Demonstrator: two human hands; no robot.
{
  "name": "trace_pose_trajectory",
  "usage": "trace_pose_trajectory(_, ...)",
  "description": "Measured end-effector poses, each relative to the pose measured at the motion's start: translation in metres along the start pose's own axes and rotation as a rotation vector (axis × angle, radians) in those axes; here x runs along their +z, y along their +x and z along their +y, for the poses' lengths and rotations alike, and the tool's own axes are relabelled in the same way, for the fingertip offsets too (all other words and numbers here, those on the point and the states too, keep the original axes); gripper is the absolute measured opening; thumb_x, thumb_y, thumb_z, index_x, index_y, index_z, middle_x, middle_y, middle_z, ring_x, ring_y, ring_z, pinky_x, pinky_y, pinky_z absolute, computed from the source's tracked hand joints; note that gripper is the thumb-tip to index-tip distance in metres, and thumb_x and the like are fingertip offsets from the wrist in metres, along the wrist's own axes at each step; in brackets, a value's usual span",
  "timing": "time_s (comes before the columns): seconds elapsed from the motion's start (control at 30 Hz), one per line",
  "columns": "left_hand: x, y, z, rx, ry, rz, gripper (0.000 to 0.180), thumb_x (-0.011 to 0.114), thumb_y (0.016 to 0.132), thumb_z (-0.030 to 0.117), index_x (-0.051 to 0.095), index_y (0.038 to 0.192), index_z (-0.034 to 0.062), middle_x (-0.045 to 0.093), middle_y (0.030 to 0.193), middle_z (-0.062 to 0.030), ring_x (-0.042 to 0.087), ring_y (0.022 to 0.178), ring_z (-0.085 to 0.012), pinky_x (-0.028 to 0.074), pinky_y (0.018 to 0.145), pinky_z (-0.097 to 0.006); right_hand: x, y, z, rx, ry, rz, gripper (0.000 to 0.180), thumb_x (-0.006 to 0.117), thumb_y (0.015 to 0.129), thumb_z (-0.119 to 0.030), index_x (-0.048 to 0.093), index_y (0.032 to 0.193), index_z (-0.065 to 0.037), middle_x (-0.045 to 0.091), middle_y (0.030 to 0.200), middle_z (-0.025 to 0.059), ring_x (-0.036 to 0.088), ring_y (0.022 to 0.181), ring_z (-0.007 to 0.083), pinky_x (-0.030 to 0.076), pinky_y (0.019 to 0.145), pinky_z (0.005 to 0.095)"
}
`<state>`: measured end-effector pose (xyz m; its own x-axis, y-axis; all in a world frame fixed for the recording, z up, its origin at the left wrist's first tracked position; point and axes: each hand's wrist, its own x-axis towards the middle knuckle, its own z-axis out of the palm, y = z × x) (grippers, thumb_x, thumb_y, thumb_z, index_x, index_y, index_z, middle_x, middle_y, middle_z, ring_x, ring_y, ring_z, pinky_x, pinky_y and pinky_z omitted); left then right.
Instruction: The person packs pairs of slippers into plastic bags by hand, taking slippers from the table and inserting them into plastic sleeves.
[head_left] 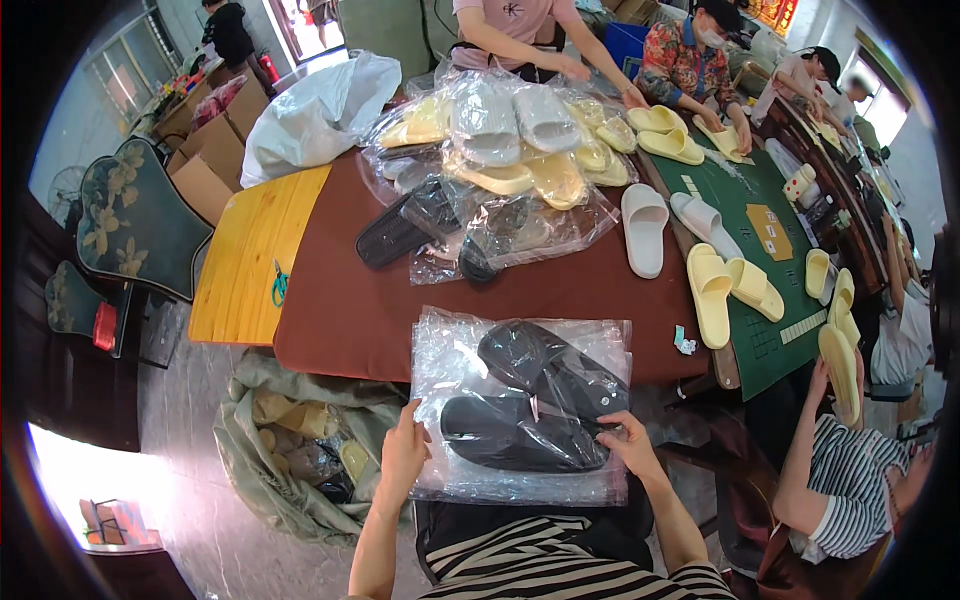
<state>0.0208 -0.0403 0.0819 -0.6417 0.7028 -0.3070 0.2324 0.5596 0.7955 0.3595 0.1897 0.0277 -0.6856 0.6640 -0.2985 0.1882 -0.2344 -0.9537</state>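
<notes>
A clear plastic bag (450, 345) with a pair of black slippers (500, 425) inside lies across my lap, its far part reaching the near edge of the table. My left hand (404, 448) is closed on the bag's left edge. At the right side, my right hand (632, 445) grips the bag beside the heel of one slipper. The two slippers lie crosswise, one angled over toward the far side. Beyond them a heap of bagged slippers (490, 130), white, yellow and black, covers the far part of the brown table (340, 310).
Loose white slippers (645, 230) and yellow slippers (710, 295) lie on the right. Green-handled scissors (280, 285) rest on the yellow wooden board (235, 270). An open sack (245, 450) of slippers stands at lower left. Several people work around, one close at my right (850, 490).
</notes>
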Motion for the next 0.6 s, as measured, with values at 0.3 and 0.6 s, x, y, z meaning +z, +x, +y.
trace_pose_trajectory(0.3,0.006,-0.004,-0.019,-0.019,0.224,0.074,0.053,0.045,0.088,-0.005,0.038,0.140,0.0045,0.061,0.111,-0.0306,0.062,0.090,-0.0468,0.048,0.077,-0.054,-0.041,0.012,-0.013,0.015,-0.147,-0.026,0.028,0.069,0.085,0.003,0.061,0.112,-0.001,0.064,0.112,0.0047,0.061,0.091,0.0084,0.050,0.081,0.0238)
trace_pose_trajectory(0.6,0.019,0.043,0.033,0.513,0.410,0.195,0.036,0.057,0.093,0.008,0.055,0.129,0.0043,0.055,0.130,-0.0131,0.049,0.123,-0.0350,0.039,0.104,-0.045,-0.043,0.029,-0.010,-0.029,-0.077,-0.065,0.028,0.064,0.086,0.005,0.062,0.114,-0.001,0.064,0.110,0.0040,0.061,0.089,0.0077,0.049,0.078,0.0232)
